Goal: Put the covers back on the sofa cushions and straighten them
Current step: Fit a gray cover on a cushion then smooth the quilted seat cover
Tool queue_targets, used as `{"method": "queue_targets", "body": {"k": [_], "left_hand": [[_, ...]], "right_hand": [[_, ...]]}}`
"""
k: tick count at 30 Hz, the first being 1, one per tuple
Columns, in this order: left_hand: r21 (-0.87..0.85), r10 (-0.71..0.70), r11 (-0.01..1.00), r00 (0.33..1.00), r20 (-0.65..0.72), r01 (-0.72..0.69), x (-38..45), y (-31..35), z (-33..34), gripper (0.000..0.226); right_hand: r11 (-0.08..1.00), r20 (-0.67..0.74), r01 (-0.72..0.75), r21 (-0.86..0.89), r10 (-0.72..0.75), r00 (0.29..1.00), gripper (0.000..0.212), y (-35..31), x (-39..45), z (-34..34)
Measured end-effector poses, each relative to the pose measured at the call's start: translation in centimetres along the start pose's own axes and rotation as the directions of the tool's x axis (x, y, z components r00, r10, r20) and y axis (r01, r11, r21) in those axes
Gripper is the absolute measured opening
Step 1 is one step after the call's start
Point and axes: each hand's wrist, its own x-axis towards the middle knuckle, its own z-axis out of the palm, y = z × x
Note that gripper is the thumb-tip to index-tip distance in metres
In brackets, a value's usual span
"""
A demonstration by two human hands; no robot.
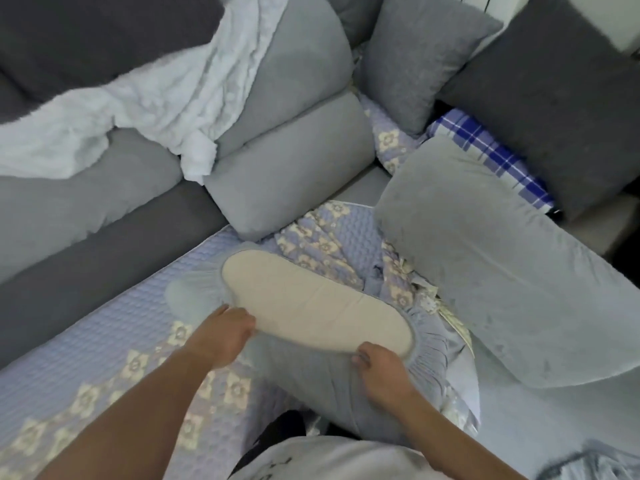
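The person's two forearms are bare to the frame's edge, no sleeves, watch or rings showing. At six o'clock, a light grey shirt (332,459) bearing small dark markings.

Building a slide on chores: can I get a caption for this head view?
Both hands, left and right, grip the grey cover's elastic edge around a beige cushion.
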Motion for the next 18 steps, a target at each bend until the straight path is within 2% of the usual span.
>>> {"method": "queue_targets", "body": {"k": [2,4,6,8,10,11,12,14,15,18], "left_hand": [[-0.221,-0.097,0.973,0.989,-0.115,0.069,-0.9,-0.4,-0.9,0.037],[-0.351,-0.23,0.926,0.945,-0.233,0.139,-2.6,-0.7,-1.5,0.033],[-0.364,-0.304,0.916,0.883,-0.357,0.168,-4.5,-1.1,-2.4,0.039],[-0.318,-0.324,0.929,0.833,-0.449,0.19,-6.9,-2.5,-3.2,0.045],[-0.291,-0.342,0.932,0.789,-0.511,0.215,-9.1,-4.5,-4.4,0.045],[-0.283,-0.349,0.931,0.779,-0.52,0.228,-9.5,-4.8,-4.8,0.045],[-0.285,-0.398,0.916,0.738,-0.545,0.284,-12.7,-7.5,-4.9,0.043],[-0.261,-0.42,0.907,0.716,-0.557,0.329,-13.4,-8.7,-5.4,0.039],[-0.273,-0.456,0.89,0.706,-0.541,0.365,-14.3,-9.4,-5.7,0.037],[-0.399,-0.635,0.772,0.604,-0.481,0.494,-18.6,-14.9,-4.4,0.033]], "right_hand": [[0.96,-0.102,-0.04,0.277,0.07,0.992,0.025,-1.0,0.7,-1.7],[0.879,-0.156,0.002,0.476,0.083,0.984,0.031,-3.5,1.8,-4.0],[0.814,-0.202,0.066,0.578,0.064,0.977,0.031,-6.5,2.9,-6.3],[0.724,-0.187,0.094,0.684,0.05,0.981,0.027,-9.4,3.5,-7.1],[0.695,-0.172,0.134,0.707,-0.014,0.985,0.026,-12.5,4.2,-7.2],[0.718,-0.193,0.171,0.675,-0.052,0.98,0.027,-13.3,4.2,-7.4],[0.74,-0.174,0.225,0.634,-0.147,0.974,0.028,-17.0,4.6,-5.7],[0.74,-0.216,0.277,0.614,-0.179,0.96,0.029,-18.7,5.6,-5.7],[0.742,-0.223,0.293,0.603,-0.196,0.955,0.029,-20.1,6.2,-5.0],[0.746,-0.151,0.305,0.592,-0.269,0.951,0.026,-26.9,7.5,0.2]]}}
